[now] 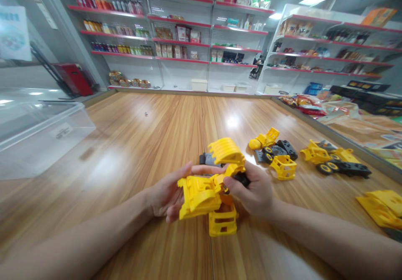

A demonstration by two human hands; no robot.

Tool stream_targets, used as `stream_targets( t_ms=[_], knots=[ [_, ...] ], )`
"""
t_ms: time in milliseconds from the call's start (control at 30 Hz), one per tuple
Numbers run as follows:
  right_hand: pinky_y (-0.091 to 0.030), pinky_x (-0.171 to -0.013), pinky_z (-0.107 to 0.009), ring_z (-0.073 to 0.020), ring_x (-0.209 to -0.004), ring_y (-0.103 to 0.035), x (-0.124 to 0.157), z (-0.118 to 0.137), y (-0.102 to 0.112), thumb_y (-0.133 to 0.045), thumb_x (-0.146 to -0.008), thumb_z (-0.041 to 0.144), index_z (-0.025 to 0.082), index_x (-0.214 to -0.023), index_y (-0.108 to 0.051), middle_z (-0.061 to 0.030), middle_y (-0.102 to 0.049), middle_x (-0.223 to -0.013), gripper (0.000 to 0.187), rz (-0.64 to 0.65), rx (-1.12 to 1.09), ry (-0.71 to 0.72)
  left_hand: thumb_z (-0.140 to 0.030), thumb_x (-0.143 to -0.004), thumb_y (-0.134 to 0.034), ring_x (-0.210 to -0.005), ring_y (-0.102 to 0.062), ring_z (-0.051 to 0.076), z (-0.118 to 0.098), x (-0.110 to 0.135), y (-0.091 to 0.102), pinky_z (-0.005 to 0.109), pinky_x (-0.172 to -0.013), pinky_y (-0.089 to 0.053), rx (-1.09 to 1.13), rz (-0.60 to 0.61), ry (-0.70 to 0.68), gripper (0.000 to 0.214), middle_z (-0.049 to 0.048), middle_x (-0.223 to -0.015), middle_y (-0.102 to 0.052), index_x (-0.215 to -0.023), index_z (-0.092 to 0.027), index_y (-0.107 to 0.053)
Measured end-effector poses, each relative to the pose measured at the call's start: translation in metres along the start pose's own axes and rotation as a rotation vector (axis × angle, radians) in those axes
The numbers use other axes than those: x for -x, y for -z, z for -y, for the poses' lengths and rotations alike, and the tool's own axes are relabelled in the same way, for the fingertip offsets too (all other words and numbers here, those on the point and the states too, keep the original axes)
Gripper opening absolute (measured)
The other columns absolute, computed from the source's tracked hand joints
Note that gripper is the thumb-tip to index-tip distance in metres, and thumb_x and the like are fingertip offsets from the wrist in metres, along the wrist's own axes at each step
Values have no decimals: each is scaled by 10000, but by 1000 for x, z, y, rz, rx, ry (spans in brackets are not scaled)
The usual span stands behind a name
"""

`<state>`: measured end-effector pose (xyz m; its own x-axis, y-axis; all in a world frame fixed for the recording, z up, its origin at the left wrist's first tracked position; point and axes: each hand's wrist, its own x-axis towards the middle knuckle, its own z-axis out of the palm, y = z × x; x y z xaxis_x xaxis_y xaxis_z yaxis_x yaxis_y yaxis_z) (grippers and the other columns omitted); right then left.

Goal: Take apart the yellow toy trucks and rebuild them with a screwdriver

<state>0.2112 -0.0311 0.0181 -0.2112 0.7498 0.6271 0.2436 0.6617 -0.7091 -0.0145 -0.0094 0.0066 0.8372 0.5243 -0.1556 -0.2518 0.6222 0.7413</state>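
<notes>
Both of my hands meet over a wooden table (132,146) around a yellow toy construction vehicle (207,188). My left hand (166,194) cups a yellow body part of the toy from the left, fingers curled round it. My right hand (254,192) grips the toy's dark part and yellow arm from the right. A yellow bucket (226,151) rises above my fingers. A yellow cab frame (222,223) lies on the table just below the toy.
More yellow and black toy vehicle parts (276,150) lie to the right, with another toy vehicle (336,160) further right and a yellow piece (381,206) at the right edge. A clear plastic box (37,133) stands at the left. Store shelves (179,41) line the back.
</notes>
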Motion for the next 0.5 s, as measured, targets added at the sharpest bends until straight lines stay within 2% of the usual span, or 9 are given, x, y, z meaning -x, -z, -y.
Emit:
stream_targets(
  t_ms=[67, 133, 167, 300, 400, 500],
  knots=[
    [-486, -514, -199, -103, -563, -558, 0, -3, -1, -652, -849, 268, 199, -855, -610, 21, -616, -682, 81, -90, -14, -47, -723, -805, -530, -327, -485, 36, 3, -2, 5, 136, -302, -407, 40, 160, -133, 765, 131, -985, -727, -1393, -236, -491],
    [-495, -534, -203, -104, -577, -568, 0, -6, -1, -677, -835, 270, 202, -853, -602, 25, -617, -691, 102, -123, -65, -76, -736, -754, -583, -315, -437, 22, 6, -5, 7, 140, -310, -422, 26, 271, -220, 823, 88, -898, -719, -1414, -264, -447],
    [-494, -540, -200, -102, -583, -571, 1, -6, 0, -683, -833, 266, 202, -849, -603, 26, -618, -694, 103, -109, -91, -86, -706, -754, -615, -314, -422, 22, 7, -6, 8, 139, -315, -426, 7, 289, -240, 801, 55, -822, -705, -1406, -270, -450],
    [-456, -530, -179, -80, -573, -542, 2, -5, 2, -640, -879, 252, 189, -863, -642, 26, -597, -683, 65, 69, -166, -138, -612, -828, -610, -309, -410, 35, 7, -6, 5, 140, -314, -427, -31, 271, -201, 621, -12, -641, -624, -1327, -258, -502],
    [-432, -520, -173, -70, -568, -519, 2, -5, 3, -616, -908, 280, 179, -893, -664, 26, -571, -673, 113, 162, -281, -205, -624, -821, -589, -306, -382, 33, 7, -4, 4, 143, -287, -400, 10, 281, -132, 569, 6, -649, -626, -1221, -220, -559],
    [-428, -518, -173, -76, -604, -544, 1, -8, 2, -611, -922, 323, 179, -913, -656, 18, -572, -704, 151, 176, -422, -315, -620, -795, -571, -317, -332, 19, 7, -3, 4, 138, -272, -373, 59, 271, -91, 572, 31, -699, -643, -1178, -195, -569]
  ],
)
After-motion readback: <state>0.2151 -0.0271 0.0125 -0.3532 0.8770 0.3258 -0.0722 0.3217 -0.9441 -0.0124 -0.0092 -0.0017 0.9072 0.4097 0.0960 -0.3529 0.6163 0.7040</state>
